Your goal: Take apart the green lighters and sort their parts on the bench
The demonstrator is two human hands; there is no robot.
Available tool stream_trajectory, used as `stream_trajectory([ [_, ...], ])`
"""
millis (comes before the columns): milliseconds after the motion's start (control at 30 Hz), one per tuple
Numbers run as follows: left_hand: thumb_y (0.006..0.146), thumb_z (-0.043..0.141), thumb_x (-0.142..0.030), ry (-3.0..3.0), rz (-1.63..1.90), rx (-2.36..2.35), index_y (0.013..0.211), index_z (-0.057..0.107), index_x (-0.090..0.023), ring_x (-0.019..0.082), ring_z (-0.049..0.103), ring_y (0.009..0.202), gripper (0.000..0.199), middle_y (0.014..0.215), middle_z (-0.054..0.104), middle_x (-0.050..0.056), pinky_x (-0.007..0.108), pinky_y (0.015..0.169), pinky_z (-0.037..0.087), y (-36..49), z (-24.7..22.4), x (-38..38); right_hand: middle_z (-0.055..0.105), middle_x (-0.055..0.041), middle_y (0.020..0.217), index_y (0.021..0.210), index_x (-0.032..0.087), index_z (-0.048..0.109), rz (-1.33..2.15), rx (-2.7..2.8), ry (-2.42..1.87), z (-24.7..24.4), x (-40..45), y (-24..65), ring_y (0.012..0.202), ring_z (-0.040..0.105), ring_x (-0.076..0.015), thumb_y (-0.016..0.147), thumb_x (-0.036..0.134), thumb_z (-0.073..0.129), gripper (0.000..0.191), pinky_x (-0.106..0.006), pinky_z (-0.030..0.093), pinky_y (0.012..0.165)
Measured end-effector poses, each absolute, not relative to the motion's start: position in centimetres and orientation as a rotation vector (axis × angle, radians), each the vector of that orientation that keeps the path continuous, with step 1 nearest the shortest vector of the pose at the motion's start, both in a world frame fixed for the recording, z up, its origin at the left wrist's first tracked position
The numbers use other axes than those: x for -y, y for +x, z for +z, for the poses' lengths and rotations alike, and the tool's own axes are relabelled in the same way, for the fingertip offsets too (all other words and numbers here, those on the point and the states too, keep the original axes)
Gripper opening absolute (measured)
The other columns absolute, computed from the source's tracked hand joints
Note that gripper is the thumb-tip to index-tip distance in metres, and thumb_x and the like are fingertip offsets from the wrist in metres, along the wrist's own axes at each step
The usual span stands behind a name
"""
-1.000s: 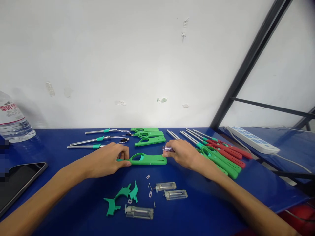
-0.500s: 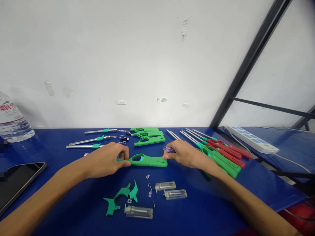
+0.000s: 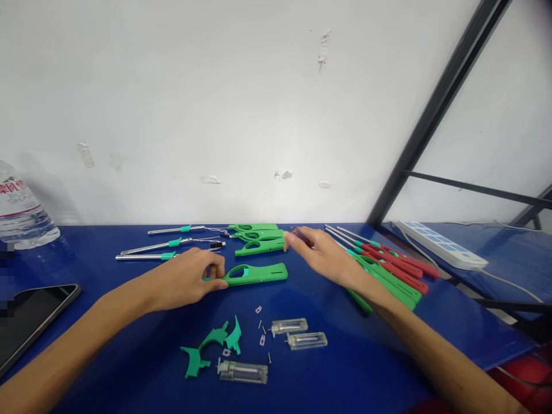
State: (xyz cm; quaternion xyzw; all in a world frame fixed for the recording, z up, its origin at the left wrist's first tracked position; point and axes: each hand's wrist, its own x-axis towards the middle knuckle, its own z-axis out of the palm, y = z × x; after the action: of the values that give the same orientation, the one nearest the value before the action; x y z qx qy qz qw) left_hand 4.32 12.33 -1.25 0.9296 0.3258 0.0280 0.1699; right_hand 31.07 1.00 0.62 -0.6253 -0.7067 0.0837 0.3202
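My left hand (image 3: 196, 280) pinches a green utility lighter (image 3: 265, 273) at its nozzle end; the lighter lies level with its handle pointing right and a teal trigger shows in the finger loop. The nozzle is mostly hidden under the hand. Above and right of the handle end, my right hand (image 3: 321, 256) is closed on a purple see-through handle (image 3: 297, 232), largely covered by the fingers. Behind them lie several green handle shells (image 3: 261, 246). In front are teal triggers (image 3: 196, 361), clear fuel tanks (image 3: 244, 372), small screws (image 3: 269, 357) and pale clips (image 3: 263, 340).
Metal lighter tubes (image 3: 144, 257) with wires lie at the left back. Red lighters (image 3: 397, 265) and green lighters (image 3: 388, 282) fan out at right. A phone (image 3: 37, 322) and water bottle (image 3: 26, 213) stand left; a power strip (image 3: 444, 244) lies beyond the black frame (image 3: 405, 161).
My right hand has lifted away from the lighter's handle end and moved up and slightly right with the purple handle. The green lighter's handle end has swung slightly backward; my left hand stays put.
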Motion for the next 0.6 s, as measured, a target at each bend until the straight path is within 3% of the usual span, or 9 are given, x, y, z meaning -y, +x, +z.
stream_trajectory([
  [100, 0.088, 0.059, -0.051, 2.644, 0.085, -0.898, 0.079, 0.067, -0.027, 0.019, 0.06, 0.073, 0.026, 0.078, 0.066, -0.001, 0.03, 0.062, 0.038, 4.35, -1.21, -12.36, 0.06, -0.0003, 0.075, 0.086, 0.019, 0.065, 0.057, 1.754, -1.601, 0.61, -0.91, 30.8, 0.07, 0.056, -0.0153, 0.103, 0.051, 0.035, 0.048, -0.028, 0.038, 0.068],
  [200, 0.088, 0.06, -0.051, 2.652, 0.093, -0.891, 0.079, 0.068, -0.028, 0.019, 0.06, 0.075, 0.026, 0.079, 0.066, -0.001, 0.029, 0.062, 0.038, 4.35, -1.27, -12.45, 0.053, 0.0026, 0.063, 0.078, 0.019, 0.064, -0.105, 1.711, -1.65, 0.42, -0.87, 30.59, 0.058, 0.048, -0.0133, 0.102, 0.053, 0.038, 0.049, -0.028, 0.033, 0.06],
  [300, 0.088, 0.06, -0.051, 2.649, 0.1, -0.886, 0.079, 0.068, -0.028, 0.019, 0.06, 0.074, 0.025, 0.078, 0.066, -0.001, 0.029, 0.062, 0.039, 4.31, -1.32, -12.55, 0.045, 0.0056, 0.054, 0.073, 0.019, 0.063, -0.11, 1.713, -1.646, 0.23, -0.95, 30.45, 0.05, 0.04, -0.0115, 0.102, 0.054, 0.04, 0.051, -0.029, 0.027, 0.054],
  [600, 0.087, 0.06, -0.051, 2.649, 0.103, -0.874, 0.079, 0.068, -0.027, 0.02, 0.061, 0.075, 0.026, 0.079, 0.067, 0.0, 0.029, 0.062, 0.039, 4.14, -1.26, -12.4, 0.049, 0.0043, 0.058, 0.071, 0.019, 0.059, -0.122, 1.746, -1.637, -0.13, -1.19, 30.49, 0.054, 0.044, -0.012, 0.103, 0.052, 0.038, 0.05, -0.029, 0.029, 0.057],
])
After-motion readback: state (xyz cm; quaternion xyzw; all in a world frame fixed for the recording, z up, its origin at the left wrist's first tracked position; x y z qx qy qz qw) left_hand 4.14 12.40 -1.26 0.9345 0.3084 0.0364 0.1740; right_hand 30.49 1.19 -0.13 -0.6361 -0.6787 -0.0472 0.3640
